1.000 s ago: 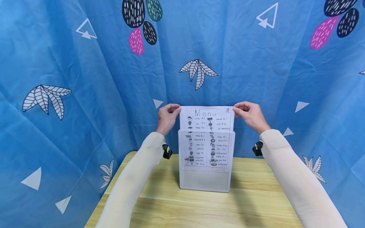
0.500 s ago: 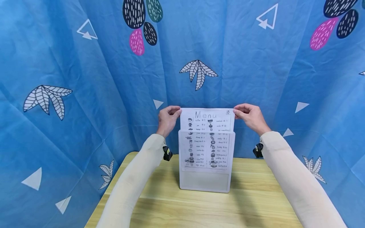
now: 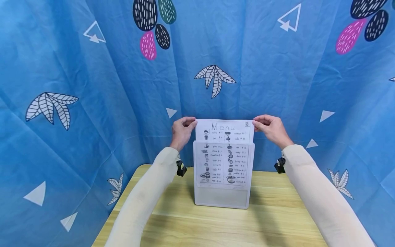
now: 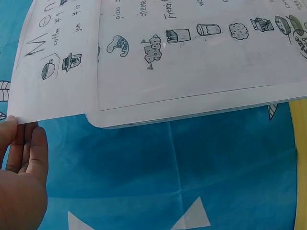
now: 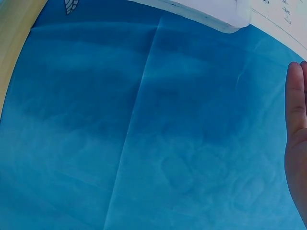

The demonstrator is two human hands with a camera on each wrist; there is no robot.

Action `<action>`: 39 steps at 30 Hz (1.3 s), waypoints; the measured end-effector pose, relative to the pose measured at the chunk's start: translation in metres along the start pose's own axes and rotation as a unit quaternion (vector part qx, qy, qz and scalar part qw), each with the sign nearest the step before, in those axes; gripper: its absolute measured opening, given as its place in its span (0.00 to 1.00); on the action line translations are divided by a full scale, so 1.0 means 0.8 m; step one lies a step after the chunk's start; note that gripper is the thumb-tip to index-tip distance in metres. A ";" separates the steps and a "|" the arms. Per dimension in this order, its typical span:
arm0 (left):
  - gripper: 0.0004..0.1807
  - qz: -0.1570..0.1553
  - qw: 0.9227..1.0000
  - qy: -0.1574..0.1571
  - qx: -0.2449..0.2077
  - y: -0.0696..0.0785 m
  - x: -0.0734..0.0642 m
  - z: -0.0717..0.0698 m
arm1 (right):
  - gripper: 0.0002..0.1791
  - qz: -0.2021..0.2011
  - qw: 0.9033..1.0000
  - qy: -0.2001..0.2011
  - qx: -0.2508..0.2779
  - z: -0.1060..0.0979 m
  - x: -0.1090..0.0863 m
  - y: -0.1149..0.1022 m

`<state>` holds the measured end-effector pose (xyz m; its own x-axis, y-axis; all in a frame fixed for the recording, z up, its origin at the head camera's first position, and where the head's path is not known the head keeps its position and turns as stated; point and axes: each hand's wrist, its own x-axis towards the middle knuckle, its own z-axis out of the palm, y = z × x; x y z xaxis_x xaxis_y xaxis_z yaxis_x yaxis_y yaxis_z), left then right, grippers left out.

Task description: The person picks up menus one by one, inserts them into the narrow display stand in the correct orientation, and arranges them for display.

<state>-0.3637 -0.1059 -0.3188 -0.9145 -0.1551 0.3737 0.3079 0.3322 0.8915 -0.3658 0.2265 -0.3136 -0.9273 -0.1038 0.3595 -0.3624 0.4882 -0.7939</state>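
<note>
A white paper menu (image 3: 223, 132) with handwriting and small food drawings stands partly inside a clear display holder with a white frame (image 3: 221, 197). Its top strip, with the word "Menu", sticks out above the holder's upper edge. My left hand (image 3: 182, 131) pinches the sheet's top left corner between thumb and fingers. At the top right corner, my right hand (image 3: 273, 128) pinches it the same way. The left wrist view shows my left hand (image 4: 24, 172) at the paper's corner beside the holder. Only part of my right hand (image 5: 297, 129) shows in the right wrist view.
The holder stands upright on a light wooden table (image 3: 176, 223). Behind and on both sides hangs a blue patterned curtain (image 3: 262, 68). Each wrist, in a cream sleeve (image 3: 139, 195), carries a small black camera (image 3: 181, 168).
Both hands have moved down slightly with the menu, which has slid deeper into the holder. Less of the sheet shows above the holder's edge; the holder has stayed in place.
</note>
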 end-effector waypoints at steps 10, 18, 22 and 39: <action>0.11 0.007 1.000 0.003 0.010 -0.007 -0.004 0.001 | 0.19 0.010 1.000 -0.001 0.001 0.003 -0.003 0.004; 0.11 0.012 1.000 0.002 0.012 -0.012 -0.006 0.002 | 0.20 -0.002 1.000 -0.011 -0.015 0.004 -0.006 0.006; 0.13 0.018 1.000 0.000 0.013 -0.013 -0.007 0.001 | 0.19 -0.002 1.000 -0.015 -0.016 0.005 -0.006 0.006; 0.12 0.033 0.999 -0.009 0.033 -0.025 -0.015 -0.001 | 0.19 0.004 0.999 -0.032 -0.026 0.007 -0.014 0.011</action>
<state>-0.3591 -0.1111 -0.3408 -0.8977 -0.1141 0.4255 0.3502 0.4013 0.8464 -0.3590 0.2267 -0.3272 -0.9345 -0.1544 0.3207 -0.3520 0.5339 -0.7688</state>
